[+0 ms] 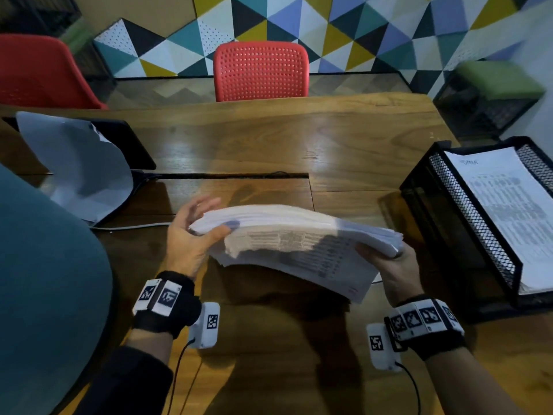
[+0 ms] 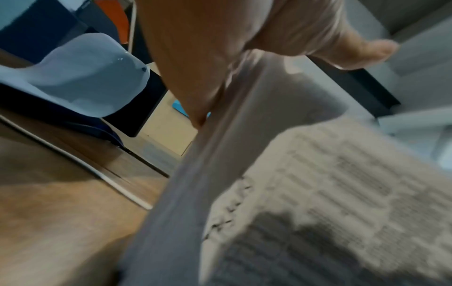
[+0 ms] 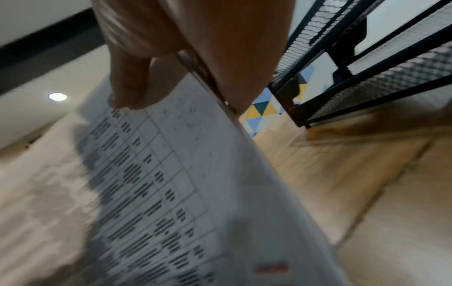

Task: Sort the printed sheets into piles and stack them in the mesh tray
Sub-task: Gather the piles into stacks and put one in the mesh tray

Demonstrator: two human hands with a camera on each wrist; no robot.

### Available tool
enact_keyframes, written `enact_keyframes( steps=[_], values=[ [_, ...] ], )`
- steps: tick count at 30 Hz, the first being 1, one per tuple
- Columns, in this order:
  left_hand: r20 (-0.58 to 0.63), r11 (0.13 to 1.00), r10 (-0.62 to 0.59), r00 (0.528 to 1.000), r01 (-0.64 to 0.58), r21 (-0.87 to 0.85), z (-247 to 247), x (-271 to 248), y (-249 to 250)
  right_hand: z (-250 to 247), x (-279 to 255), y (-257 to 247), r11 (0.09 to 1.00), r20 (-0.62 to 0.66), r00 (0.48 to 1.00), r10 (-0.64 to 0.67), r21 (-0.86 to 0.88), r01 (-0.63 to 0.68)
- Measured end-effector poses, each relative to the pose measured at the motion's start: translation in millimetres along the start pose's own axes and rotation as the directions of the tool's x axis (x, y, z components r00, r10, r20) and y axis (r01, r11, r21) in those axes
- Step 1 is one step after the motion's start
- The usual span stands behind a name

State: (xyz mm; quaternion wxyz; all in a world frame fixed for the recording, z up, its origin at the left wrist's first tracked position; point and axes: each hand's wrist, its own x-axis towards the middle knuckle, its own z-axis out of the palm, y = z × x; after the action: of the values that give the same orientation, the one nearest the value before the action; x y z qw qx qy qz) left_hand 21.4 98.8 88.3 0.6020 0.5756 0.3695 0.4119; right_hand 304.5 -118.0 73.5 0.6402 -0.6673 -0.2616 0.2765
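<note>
Two hands carry the load between them. Your left hand (image 1: 187,235) clasps the left end of the thick stack of white printed sheets (image 1: 294,235), thumb (image 1: 220,232) pressed on the printed face and the other fingers spread behind the far side; the left wrist view shows that thumb (image 2: 362,51) lying across the paper edge (image 2: 220,154). Your right hand (image 1: 392,272) grips the right end, fingers curled under the stack, and the right wrist view shows a finger (image 3: 129,81) pressed on the table-printed page (image 3: 171,174). The stack hangs tilted above the brown wooden table (image 1: 269,139), its printed face turned toward you, clear of the surface. Just to the right stands the black mesh tray (image 1: 466,211), with printed sheets (image 1: 508,205) already lying in its top tier. At the far left, a pale curled sheet (image 1: 80,169) leans over a dark flat object. Beyond the table stand two red perforated plastic chairs (image 1: 260,70).
</note>
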Motion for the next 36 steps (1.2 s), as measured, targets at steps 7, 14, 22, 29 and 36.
enact_keyframes(
  steps=[7,14,22,29,36],
  values=[
    [-0.065,0.965,-0.209,0.976,0.216,0.145,23,-13,-25,14,4,8,0.995,0.047,0.996,0.078,-0.069,-0.075],
    [-0.040,0.988,-0.151,0.988,0.152,0.012,-4,-8,-18,0,15,11,0.990,-0.091,0.995,0.039,-0.133,-0.051],
    [-0.027,0.962,-0.269,0.963,0.267,-0.048,24,5,-18,15,17,2,0.980,0.040,0.997,-0.069,-0.186,0.075],
    [-0.076,0.963,-0.268,0.960,0.263,-0.065,20,-5,-32,23,-2,4,0.999,-0.036,0.999,0.004,-0.045,-0.005],
    [-0.116,0.976,-0.206,0.972,0.195,-0.099,10,-3,-26,23,-3,-13,0.994,-0.055,0.993,-0.106,-0.036,0.104]
  ],
)
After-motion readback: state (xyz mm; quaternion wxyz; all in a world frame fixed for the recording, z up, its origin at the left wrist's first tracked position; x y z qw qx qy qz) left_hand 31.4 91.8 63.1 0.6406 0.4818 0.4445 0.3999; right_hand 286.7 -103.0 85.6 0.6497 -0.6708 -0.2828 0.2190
